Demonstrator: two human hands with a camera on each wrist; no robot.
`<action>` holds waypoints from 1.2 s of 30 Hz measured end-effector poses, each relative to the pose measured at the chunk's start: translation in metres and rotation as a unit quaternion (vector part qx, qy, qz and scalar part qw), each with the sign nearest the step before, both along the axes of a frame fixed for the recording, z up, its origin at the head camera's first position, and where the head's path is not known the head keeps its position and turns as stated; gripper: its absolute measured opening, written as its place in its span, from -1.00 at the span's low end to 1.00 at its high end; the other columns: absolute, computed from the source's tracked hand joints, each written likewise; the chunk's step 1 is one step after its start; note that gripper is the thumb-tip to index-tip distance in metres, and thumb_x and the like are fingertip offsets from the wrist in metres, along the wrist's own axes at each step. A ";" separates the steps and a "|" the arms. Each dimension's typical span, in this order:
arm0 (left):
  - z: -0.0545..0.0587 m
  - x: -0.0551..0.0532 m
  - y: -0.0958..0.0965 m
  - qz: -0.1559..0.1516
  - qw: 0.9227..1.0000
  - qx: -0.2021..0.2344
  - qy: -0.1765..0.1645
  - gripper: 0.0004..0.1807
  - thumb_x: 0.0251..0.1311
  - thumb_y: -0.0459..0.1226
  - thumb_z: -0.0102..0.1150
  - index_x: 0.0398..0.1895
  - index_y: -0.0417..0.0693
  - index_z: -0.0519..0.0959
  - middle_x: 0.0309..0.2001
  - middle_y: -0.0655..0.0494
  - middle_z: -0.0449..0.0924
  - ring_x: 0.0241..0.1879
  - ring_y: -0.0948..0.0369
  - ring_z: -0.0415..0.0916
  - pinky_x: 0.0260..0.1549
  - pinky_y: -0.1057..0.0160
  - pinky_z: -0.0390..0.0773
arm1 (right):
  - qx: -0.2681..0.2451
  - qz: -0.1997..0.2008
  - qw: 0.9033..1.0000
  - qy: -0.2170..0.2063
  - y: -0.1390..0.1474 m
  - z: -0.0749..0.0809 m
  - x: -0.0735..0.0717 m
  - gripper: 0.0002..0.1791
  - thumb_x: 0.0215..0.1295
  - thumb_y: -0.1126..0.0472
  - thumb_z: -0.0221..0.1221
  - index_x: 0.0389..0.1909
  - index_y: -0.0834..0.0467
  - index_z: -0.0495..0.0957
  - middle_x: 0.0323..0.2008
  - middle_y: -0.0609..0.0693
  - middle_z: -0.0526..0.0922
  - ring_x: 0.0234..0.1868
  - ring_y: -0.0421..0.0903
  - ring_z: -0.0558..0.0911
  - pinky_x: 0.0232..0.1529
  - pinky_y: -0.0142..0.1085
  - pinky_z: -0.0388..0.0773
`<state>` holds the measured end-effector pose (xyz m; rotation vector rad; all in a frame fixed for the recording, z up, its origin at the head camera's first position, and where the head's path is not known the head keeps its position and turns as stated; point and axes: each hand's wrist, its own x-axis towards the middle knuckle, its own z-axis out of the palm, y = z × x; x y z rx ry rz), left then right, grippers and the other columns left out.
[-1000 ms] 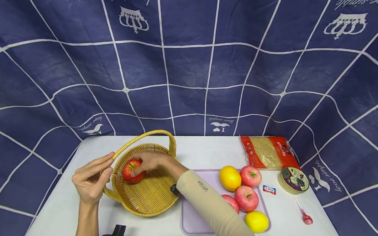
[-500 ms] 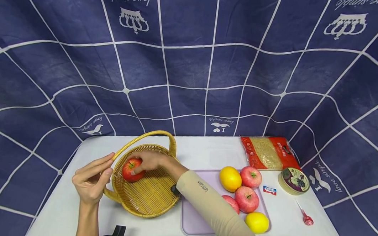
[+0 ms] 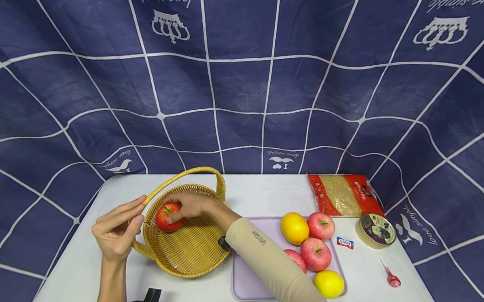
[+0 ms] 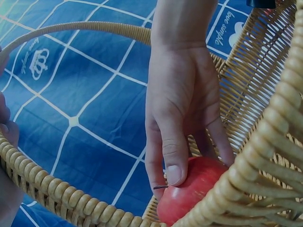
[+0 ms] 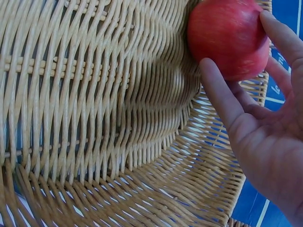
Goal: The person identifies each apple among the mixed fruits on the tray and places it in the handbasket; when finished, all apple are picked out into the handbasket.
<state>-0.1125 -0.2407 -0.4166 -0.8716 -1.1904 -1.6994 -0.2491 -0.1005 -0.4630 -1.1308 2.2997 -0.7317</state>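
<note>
A red apple (image 3: 170, 216) sits inside the round wicker basket (image 3: 191, 253), against its left wall. My right hand (image 3: 191, 205) reaches into the basket and grips the apple, thumb on one side and fingers on the other. In the right wrist view, fingertips touch the apple (image 5: 229, 38) beside the woven wall. My left hand (image 3: 119, 229) holds the basket's arched handle (image 3: 183, 174) at its left side, between fingers and thumb. Only a sliver of the left hand shows at the edge of the left wrist view, where the apple (image 4: 194, 191) lies beneath the right thumb.
Right of the basket, a lilac tray (image 3: 251, 284) bears several apples (image 3: 316, 254), an orange (image 3: 294, 228) and a lemon (image 3: 328, 284). Beyond it lie a red food packet (image 3: 344, 195), a round tin (image 3: 376, 231), a small wrapped item (image 3: 345, 243) and a lollipop (image 3: 392, 279).
The apple has shifted very slightly to the left in the basket under my right hand. The left hand and the basket have stayed in place.
</note>
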 end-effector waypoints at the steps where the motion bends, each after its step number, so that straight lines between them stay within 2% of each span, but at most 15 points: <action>1: 0.000 0.000 0.000 0.001 1.000 -0.001 0.000 -0.82 -0.18 -0.77 0.06 -0.43 -0.83 0.53 -0.17 -0.45 0.68 -0.60 0.26 0.51 -0.85 0.47 0.23 | 0.001 -0.001 1.000 -0.001 0.000 0.000 0.000 -0.33 0.18 -0.14 0.38 0.33 -0.21 0.45 0.10 -0.26 0.57 0.08 -0.33 0.50 0.09 -0.47 0.43; 8: 0.001 -0.001 0.001 0.001 1.000 -0.004 0.002 -0.83 -0.18 -0.77 0.07 -0.43 -0.83 0.53 -0.17 -0.45 0.68 -0.60 0.27 0.51 -0.85 0.46 0.23 | -0.009 0.005 1.000 -0.006 0.002 0.000 -0.002 -0.32 0.18 -0.14 0.39 0.34 -0.18 0.45 0.11 -0.23 0.57 0.09 -0.31 0.50 0.09 -0.45 0.45; 19: 0.000 -0.001 0.001 0.000 1.000 -0.004 0.003 -0.83 -0.18 -0.77 0.08 -0.43 -0.83 0.53 -0.17 -0.45 0.68 -0.63 0.26 0.49 -0.87 0.45 0.22 | -0.022 0.008 1.000 0.003 0.010 0.000 -0.008 -0.30 0.17 -0.17 0.39 0.35 -0.17 0.45 0.21 -0.22 0.55 0.25 -0.24 0.46 0.24 -0.44 0.36; 27: 0.000 0.000 0.001 0.004 1.000 -0.005 0.003 -0.83 -0.18 -0.77 0.08 -0.43 -0.83 0.53 -0.17 -0.45 0.68 -0.67 0.27 0.46 -0.86 0.45 0.23 | -0.023 0.021 0.998 -0.047 0.020 0.013 -0.010 -0.25 0.20 -0.13 0.38 0.41 -0.10 0.40 0.31 -0.09 0.50 0.31 -0.10 0.47 0.23 -0.40 0.40; 32: 0.001 0.000 0.001 0.004 1.000 -0.003 0.004 -0.84 -0.17 -0.76 0.10 -0.43 -0.83 0.53 -0.18 -0.45 0.68 -0.66 0.28 0.46 -0.85 0.47 0.25 | -0.016 0.029 0.999 -0.038 0.026 0.019 -0.013 -0.23 0.20 -0.13 0.37 0.43 -0.10 0.38 0.33 -0.06 0.49 0.27 -0.08 0.49 0.20 -0.38 0.42; 36: 0.001 0.000 0.000 0.003 1.000 -0.001 0.004 -0.84 -0.17 -0.76 0.10 -0.43 -0.84 0.53 -0.18 -0.45 0.68 -0.66 0.27 0.46 -0.85 0.46 0.25 | -0.010 0.041 0.999 -0.032 0.029 0.019 -0.014 -0.21 0.21 -0.13 0.37 0.45 -0.12 0.34 0.38 -0.06 0.44 0.31 -0.07 0.46 0.25 -0.36 0.40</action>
